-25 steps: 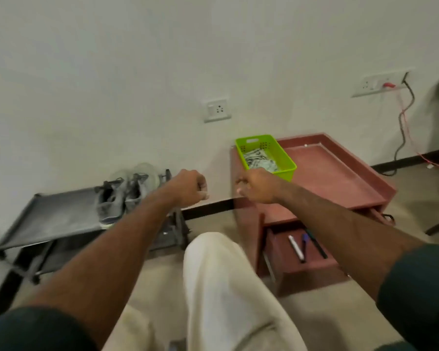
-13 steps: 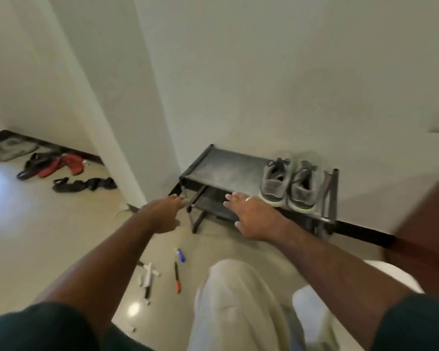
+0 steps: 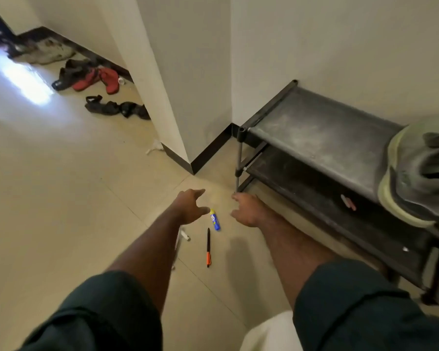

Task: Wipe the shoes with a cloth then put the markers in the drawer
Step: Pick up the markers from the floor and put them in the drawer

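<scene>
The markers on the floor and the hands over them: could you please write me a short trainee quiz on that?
1. True or false: the left hand is already gripping the blue marker.
2. Which marker lies nearest the camera? A) the blue marker B) the black marker with the orange band C) the white marker
3. Fill in: the grey shoe sits on the ____ shelf of the rack.

Key
1. False: its fingers are spread beside the marker, and the right hand is empty too.
2. B
3. top
</scene>
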`<state>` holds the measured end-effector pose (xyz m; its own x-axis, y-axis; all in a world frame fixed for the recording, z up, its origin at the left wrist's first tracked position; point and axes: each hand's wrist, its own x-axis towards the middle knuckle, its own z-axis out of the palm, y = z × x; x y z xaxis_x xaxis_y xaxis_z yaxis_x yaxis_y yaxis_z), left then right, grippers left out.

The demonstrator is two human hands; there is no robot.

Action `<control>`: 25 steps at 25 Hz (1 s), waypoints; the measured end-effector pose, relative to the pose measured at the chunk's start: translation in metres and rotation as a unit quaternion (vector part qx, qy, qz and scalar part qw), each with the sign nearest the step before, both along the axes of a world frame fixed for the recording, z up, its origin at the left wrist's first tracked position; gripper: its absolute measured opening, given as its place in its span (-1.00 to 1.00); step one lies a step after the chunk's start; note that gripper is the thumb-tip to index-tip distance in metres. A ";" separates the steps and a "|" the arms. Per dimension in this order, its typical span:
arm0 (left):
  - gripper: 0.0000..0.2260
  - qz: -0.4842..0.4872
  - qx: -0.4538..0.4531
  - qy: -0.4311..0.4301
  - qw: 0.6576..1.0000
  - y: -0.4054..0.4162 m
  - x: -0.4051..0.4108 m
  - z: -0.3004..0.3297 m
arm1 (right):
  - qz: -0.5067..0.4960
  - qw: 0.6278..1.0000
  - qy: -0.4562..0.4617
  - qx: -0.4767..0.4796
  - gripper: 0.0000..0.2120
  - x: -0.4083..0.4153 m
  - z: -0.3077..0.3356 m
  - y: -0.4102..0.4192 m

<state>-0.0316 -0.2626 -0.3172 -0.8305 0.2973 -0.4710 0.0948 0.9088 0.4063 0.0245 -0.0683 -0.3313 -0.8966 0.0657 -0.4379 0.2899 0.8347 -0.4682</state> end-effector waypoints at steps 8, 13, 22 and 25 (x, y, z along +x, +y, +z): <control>-0.51 0.352 0.165 -0.065 0.919 -0.011 0.017 -0.149 | -0.023 0.999 -0.038 -0.024 -0.70 -0.058 -0.123 -0.012; -0.56 0.324 0.071 -0.063 0.941 -0.014 0.051 -0.196 | -0.069 0.997 -0.031 -0.002 -0.90 -0.079 -0.158 -0.037; -0.62 0.340 -0.031 -0.078 0.937 -0.010 0.088 -0.228 | -0.062 0.996 -0.033 0.047 -0.62 -0.063 -0.203 -0.070; -0.73 0.338 -0.035 -0.066 0.938 -0.007 0.087 -0.230 | -0.065 0.995 -0.043 0.061 -0.62 -0.062 -0.209 -0.075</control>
<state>0.0554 -0.2699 -0.5468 -0.7514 -0.3114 -0.5818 -0.5596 0.7680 0.3116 -0.0373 -0.1436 -0.5400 -0.8368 0.2361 -0.4940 0.4337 0.8365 -0.3349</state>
